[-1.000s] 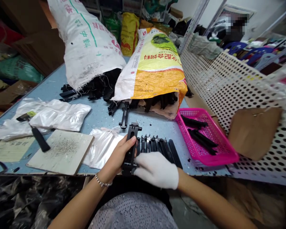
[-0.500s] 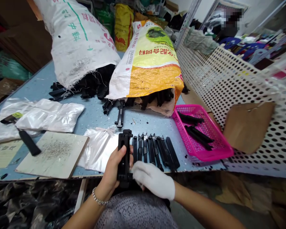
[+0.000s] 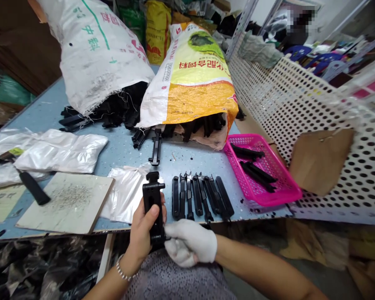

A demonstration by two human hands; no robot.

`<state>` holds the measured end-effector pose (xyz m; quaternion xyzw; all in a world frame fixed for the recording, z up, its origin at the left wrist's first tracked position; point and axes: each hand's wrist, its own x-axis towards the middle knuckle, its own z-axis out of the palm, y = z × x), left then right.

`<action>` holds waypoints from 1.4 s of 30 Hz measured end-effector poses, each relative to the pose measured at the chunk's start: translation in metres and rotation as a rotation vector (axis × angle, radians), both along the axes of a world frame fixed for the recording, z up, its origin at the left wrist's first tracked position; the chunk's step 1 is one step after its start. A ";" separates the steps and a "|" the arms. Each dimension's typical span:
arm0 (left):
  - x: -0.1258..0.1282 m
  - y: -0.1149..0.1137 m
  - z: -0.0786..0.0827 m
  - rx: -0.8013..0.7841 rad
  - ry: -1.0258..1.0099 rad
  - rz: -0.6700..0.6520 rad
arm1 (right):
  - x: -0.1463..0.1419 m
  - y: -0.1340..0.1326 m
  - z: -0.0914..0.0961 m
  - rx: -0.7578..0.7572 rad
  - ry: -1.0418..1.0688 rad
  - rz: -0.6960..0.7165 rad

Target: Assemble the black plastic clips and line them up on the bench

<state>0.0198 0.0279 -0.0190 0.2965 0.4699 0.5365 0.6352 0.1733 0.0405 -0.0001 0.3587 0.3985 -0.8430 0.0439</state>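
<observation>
A long black plastic bracket (image 3: 152, 196) stands upright near the table's front edge, with a round peg jutting from its upper right side. Bare, my left hand (image 3: 142, 227) wraps around it, thumb across its front. My right hand (image 3: 192, 241), in a white glove, is closed at the bracket's lower right end. Its fingertips touch there, but what they pinch is hidden. Several narrow black plastic pieces (image 3: 197, 196) lie side by side just beyond the glove. Farther back, another black bracket (image 3: 156, 146) rests on the table.
Black parts spill from a white sack (image 3: 103, 62) and a yellow-and-white sack (image 3: 200, 100). At right, a pink basket (image 3: 283, 200) holds some, beside a perforated white panel (image 3: 300, 100). A hammer (image 3: 34, 187) lies across a square board (image 3: 61, 221), left of clear plastic bags (image 3: 128, 185).
Both hands and the bracket have moved slightly left. The bracket has turned, so its side peg now shows. My gloved fingers have curled in more at its lower end.
</observation>
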 end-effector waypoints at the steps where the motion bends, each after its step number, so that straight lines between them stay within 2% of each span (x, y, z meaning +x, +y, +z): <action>1: 0.000 0.003 -0.002 -0.037 -0.037 -0.030 | 0.002 0.002 0.002 0.163 -0.043 0.050; 2: 0.000 0.007 -0.003 -0.086 -0.074 -0.056 | 0.004 0.004 0.005 0.413 -0.107 0.100; 5: 0.000 0.016 -0.006 -0.242 -0.160 -0.139 | 0.011 0.008 0.010 1.347 -0.285 0.277; 6: 0.001 0.017 -0.006 -0.279 -0.170 -0.179 | 0.013 0.008 0.010 1.577 -0.285 0.363; 7: 0.002 0.017 -0.006 -0.305 -0.169 -0.220 | 0.014 0.009 0.008 1.730 -0.253 0.447; 9: 0.004 0.013 -0.006 -0.318 -0.142 -0.275 | 0.015 0.007 0.003 1.852 -0.170 0.534; 11: 0.007 0.007 -0.006 -0.296 -0.112 -0.268 | 0.013 0.004 -0.002 1.798 -0.144 0.535; 15: 0.002 0.002 -0.010 -0.263 -0.178 -0.185 | 0.006 -0.005 -0.002 1.314 -0.153 0.395; 17: -0.011 0.002 -0.012 -0.303 -0.304 -0.221 | 0.005 -0.003 0.005 1.184 -0.108 0.358; 19: -0.030 0.000 -0.012 -0.363 -0.428 -0.359 | 0.007 0.004 0.014 1.296 -0.099 0.300; 21: -0.048 -0.006 -0.009 -0.441 -0.489 -0.605 | 0.012 0.014 0.022 1.527 -0.105 0.208; 23: -0.060 -0.013 -0.008 -0.516 -0.482 -0.847 | 0.015 0.019 0.027 1.692 -0.046 0.237; 25: -0.062 -0.019 -0.010 -0.594 -0.479 -1.063 | 0.018 0.017 0.026 1.679 0.021 0.367; 27: -0.058 -0.019 -0.016 -0.617 -0.473 -1.158 | 0.021 0.010 0.022 1.596 0.001 0.446; 29: -0.054 -0.013 -0.024 -0.568 -0.423 -1.081 | 0.027 0.001 0.015 1.535 -0.106 0.402; 32: -0.054 0.005 -0.031 -0.386 -0.150 -0.712 | 0.038 -0.012 0.000 1.424 -0.299 0.130; 34: -0.056 0.016 -0.037 -0.205 0.240 -0.452 | 0.046 -0.019 -0.012 1.283 -0.378 -0.129; 36: -0.058 0.025 -0.045 0.012 0.731 -0.214 | 0.051 -0.026 -0.023 1.028 -0.345 -0.374; 37: -0.059 0.029 -0.050 0.103 0.937 -0.153 | 0.053 -0.029 -0.027 0.869 -0.286 -0.483; 39: -0.064 0.034 -0.060 0.213 1.170 -0.152 | 0.056 -0.035 -0.031 0.571 -0.133 -0.650; 42: -0.076 0.041 -0.070 0.256 1.156 -0.249 | 0.054 -0.040 -0.029 0.337 0.016 -0.772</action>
